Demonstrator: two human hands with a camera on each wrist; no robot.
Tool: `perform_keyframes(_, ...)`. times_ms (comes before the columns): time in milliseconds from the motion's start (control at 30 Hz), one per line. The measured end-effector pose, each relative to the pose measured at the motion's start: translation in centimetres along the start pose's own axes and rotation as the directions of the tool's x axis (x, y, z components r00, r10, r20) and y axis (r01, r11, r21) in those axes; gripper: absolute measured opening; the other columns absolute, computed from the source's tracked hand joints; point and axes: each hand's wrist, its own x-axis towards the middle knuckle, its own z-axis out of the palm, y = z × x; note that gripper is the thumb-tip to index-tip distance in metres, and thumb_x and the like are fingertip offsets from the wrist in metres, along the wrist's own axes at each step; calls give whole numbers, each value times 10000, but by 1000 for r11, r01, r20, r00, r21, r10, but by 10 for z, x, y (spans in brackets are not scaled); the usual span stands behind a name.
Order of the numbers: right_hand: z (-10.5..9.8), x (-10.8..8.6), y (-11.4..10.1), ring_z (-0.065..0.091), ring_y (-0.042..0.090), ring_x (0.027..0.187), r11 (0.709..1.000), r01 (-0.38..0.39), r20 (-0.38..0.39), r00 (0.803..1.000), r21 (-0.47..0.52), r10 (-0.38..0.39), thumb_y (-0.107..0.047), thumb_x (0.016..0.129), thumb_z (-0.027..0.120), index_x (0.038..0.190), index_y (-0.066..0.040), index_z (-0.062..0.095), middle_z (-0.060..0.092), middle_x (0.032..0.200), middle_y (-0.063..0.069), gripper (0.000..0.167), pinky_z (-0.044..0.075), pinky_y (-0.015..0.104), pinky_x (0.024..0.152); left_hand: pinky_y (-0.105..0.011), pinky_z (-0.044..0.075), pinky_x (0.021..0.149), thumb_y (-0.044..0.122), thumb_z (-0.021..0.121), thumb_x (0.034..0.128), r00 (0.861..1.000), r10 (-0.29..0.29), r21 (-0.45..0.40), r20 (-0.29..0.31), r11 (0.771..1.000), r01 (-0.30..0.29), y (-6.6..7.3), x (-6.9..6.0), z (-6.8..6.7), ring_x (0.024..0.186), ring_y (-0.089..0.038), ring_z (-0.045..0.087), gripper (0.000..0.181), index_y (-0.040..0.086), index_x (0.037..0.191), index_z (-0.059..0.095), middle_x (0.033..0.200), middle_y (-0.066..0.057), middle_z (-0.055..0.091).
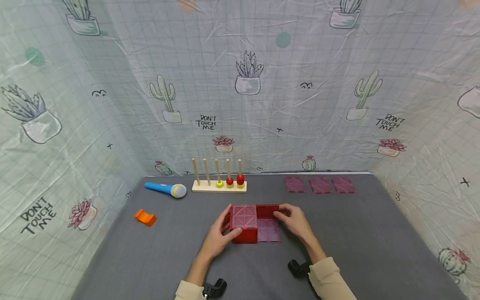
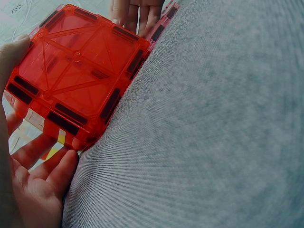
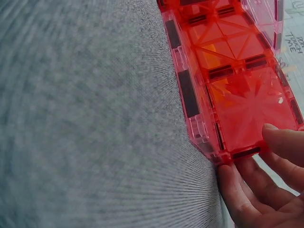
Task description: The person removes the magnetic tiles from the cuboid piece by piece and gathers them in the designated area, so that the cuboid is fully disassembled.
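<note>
Translucent magnetic tiles form a structure in the middle of the table. Its left half is a box with a pink top tile (image 1: 244, 216) and a red front tile (image 2: 78, 57). To the right, a pink tile (image 1: 268, 230) lies flat, and a red tile (image 3: 254, 104) stands upright along its back edge. My left hand (image 1: 217, 237) grips the box from its left side, thumb at the front upper edge. The right hand (image 1: 296, 221) pinches the free right edge of the upright red tile, thumb in front and fingers behind.
Behind the box stands a wooden peg board (image 1: 219, 188) with yellow and red beads. A blue toy microphone (image 1: 161, 188) and an orange curved piece (image 1: 145, 217) lie to the left. Three pink tiles (image 1: 320, 185) lie in a row at back right, before a patterned cloth (image 1: 247, 125).
</note>
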Motion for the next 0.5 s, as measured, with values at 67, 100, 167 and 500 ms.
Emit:
perform_keyframes(67, 0, 0, 0, 652, 147, 866, 1000, -15, -2, 1000, -22, 15, -185, 905, 741, 1043, -64, 729, 745, 1004, 87, 185, 537, 248, 753, -394, 450, 1127, 295, 748, 886, 1000, 0, 2, 0, 1000, 0, 0, 0, 0, 1375, -216, 504, 809, 223, 1576, 332, 1535, -19, 475)
perform_keyframes(100, 1, 0, 0, 655, 152, 872, 999, -20, -3, 1000, -30, 20, -186, 906, 739, 1044, -64, 730, 745, 1006, 86, 185, 543, 260, 761, -401, 449, 1127, 295, 748, 886, 1000, 1, 3, 1, 1000, -1, 0, 0, 0, 1374, -217, 504, 809, 221, 1576, 332, 1534, -20, 475)
perform_keyframes(167, 1, 1, 0, 658, 164, 883, 998, -31, -3, 1000, -46, 31, -194, 908, 738, 1046, -67, 730, 745, 1011, 86, 188, 550, 279, 782, -404, 451, 1125, 298, 748, 885, 1000, 0, 4, 0, 1000, 0, 0, 0, 0, 1371, -218, 507, 805, 232, 1573, 335, 1531, -19, 479)
perform_keyframes(500, 1, 2, -1, 661, 173, 870, 995, 3, -10, 1000, -95, -4, -187, 912, 733, 1011, -66, 724, 745, 989, 87, 157, 552, 326, 781, -399, 461, 1118, 300, 745, 883, 1000, 4, 1, -2, 1000, -4, -1, 0, 0, 1363, -224, 510, 802, 223, 1571, 341, 1526, -18, 483)
